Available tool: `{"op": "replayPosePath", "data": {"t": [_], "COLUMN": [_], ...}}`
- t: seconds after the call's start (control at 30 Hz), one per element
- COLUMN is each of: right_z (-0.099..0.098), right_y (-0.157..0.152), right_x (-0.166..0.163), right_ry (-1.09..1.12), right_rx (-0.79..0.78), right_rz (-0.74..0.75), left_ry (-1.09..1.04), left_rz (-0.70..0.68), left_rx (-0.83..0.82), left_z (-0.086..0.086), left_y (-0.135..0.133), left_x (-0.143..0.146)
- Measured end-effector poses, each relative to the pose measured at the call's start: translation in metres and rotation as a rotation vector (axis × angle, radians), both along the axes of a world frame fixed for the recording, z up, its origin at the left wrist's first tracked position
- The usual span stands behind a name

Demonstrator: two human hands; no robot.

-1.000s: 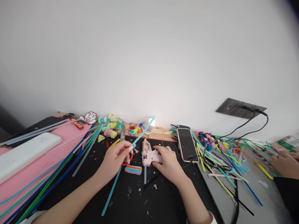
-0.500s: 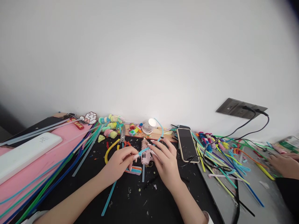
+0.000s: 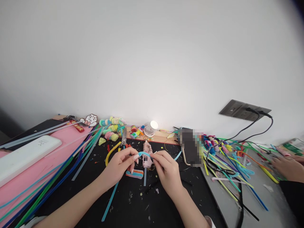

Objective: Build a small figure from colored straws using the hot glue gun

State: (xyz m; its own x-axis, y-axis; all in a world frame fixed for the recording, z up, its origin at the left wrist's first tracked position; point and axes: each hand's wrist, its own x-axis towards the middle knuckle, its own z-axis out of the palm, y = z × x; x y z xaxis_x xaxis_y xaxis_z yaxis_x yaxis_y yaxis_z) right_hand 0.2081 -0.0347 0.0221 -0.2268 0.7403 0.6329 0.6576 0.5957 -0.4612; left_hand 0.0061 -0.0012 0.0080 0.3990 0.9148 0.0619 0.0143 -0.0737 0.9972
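While the left hand (image 3: 123, 164) and right hand (image 3: 167, 167) pinched it, a blue pipe cleaner (image 3: 144, 153) arched over the pink glue gun (image 3: 147, 162).
Both hands' fingers were closed on it; scrap-flecked black bench (image 3: 137, 212) gave room between the forearms (image 3: 89, 193), a paper cup (image 3: 151, 129) standing near the wall (image 3: 152, 63).

Head-worn view, forward and down over the nearby black tabletop (image 3: 140, 215) toward the wall (image 3: 152, 63)

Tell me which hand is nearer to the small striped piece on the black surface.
Left. The left hand is right by the left end of the striped piece; the right hand is farther off to its right, beyond the pink glue gun.
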Motion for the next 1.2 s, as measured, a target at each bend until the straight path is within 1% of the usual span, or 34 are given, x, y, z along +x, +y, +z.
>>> {"op": "replayPosePath", "data": {"t": [0.13,0.33,0.43,0.63,1.2], "right_z": [-0.002,-0.003,-0.003,-0.005,-0.008], "right_y": [-0.001,-0.002,-0.003,-0.003,-0.007], "right_x": [-0.003,-0.006,-0.008,-0.01,-0.015], "right_ry": [0.021,0.033,0.028,0.034,0.018], "right_rx": [-0.032,0.034,0.047,0.023,-0.005], "right_rz": [0.056,0.091,0.097,0.116,0.14], "left_ry": [-0.02,-0.02,-0.023,-0.033,-0.046], "left_rz": [0.012,0.029,0.025,0.03,-0.02], "left_rx": [-0.008,-0.003,-0.006,-0.01,-0.008], "left_z": [-0.001,-0.003,-0.005,-0.004,-0.003], "left_y": [0.001,0.003,0.003,0.001,-0.001], "left_x": [0.0,0.001,0.001,0.002,0.003]}}
